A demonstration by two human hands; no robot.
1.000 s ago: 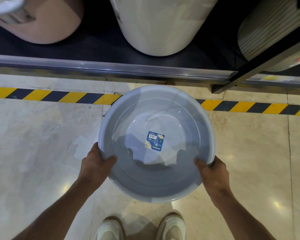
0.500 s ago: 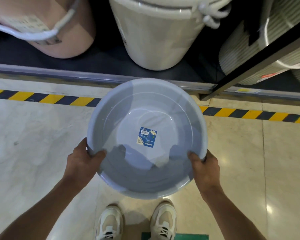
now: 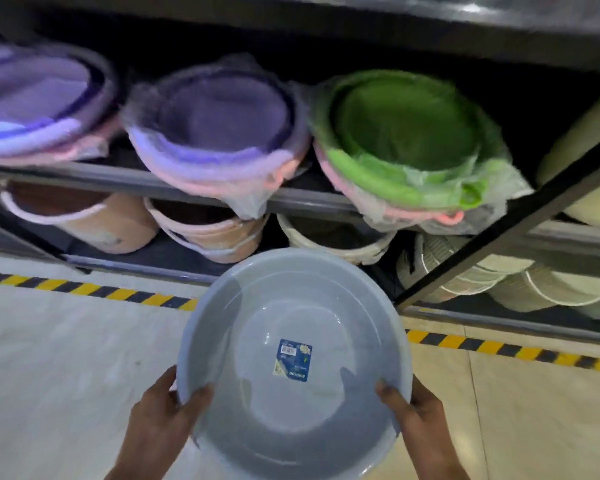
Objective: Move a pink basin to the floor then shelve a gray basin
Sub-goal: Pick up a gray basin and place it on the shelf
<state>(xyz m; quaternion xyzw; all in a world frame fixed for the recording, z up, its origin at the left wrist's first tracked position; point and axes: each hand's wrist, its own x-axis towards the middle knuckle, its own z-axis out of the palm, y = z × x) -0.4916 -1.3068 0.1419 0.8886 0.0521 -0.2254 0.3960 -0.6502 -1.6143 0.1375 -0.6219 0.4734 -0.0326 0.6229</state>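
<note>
I hold a round gray basin [image 3: 293, 382] with a blue label stuck inside, level and open side up, in front of a shelving unit. My left hand [image 3: 163, 407] grips its near left rim with the thumb inside. My right hand [image 3: 411, 410] grips the near right rim the same way. The basin hangs above the floor, below the middle shelf [image 3: 153, 183]. No single pink basin on the floor is in view.
The middle shelf carries plastic-wrapped stacks of basins: purple ones on pink ones [image 3: 219, 133] at left and centre, green ones [image 3: 409, 140] at right. The bottom shelf has pink buckets [image 3: 94, 220] and cream buckets [image 3: 333, 240]. A yellow-black stripe [image 3: 94, 289] marks the tiled floor.
The view has swung up from the floor and bottom shelf to the middle shelf. The gray basin has risen with both hands still gripping its rim. My shoes have left the view.
</note>
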